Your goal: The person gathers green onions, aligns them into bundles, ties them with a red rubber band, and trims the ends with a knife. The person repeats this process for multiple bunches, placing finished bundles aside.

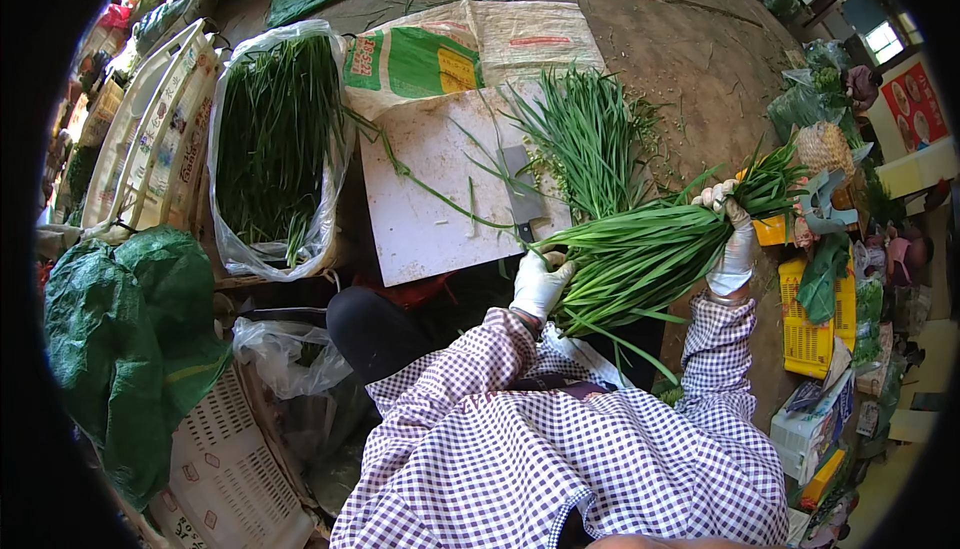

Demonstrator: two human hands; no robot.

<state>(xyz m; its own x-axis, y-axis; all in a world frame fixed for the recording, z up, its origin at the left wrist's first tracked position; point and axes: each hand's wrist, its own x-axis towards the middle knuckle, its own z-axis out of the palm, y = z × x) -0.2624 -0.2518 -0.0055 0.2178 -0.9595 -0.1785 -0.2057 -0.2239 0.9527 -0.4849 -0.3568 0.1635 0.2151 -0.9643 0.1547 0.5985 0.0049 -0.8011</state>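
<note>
My right hand point(729, 228), in a white glove, is wrapped around a thick bunch of garlic chives point(645, 260) near its right end. At the bunch's left end, my gloved left hand point(541, 283) pinches the leaves between thumb and fingers. Just above the left hand, a cleaver point(520, 185) lies on a white board point(427, 181), its dark handle towards me. A second pile of chives point(585, 144) rests at the board's right side. Loose leaves and small trimmings are scattered around the blade.
Left of the board stands a plastic-lined crate full of chives point(281, 144). Stacked white crates point(150, 129) and a green woven sack point(135, 354) are further left. A printed woven sack point(540, 35) lies beyond the board. A yellow crate point(806, 316) stands at right.
</note>
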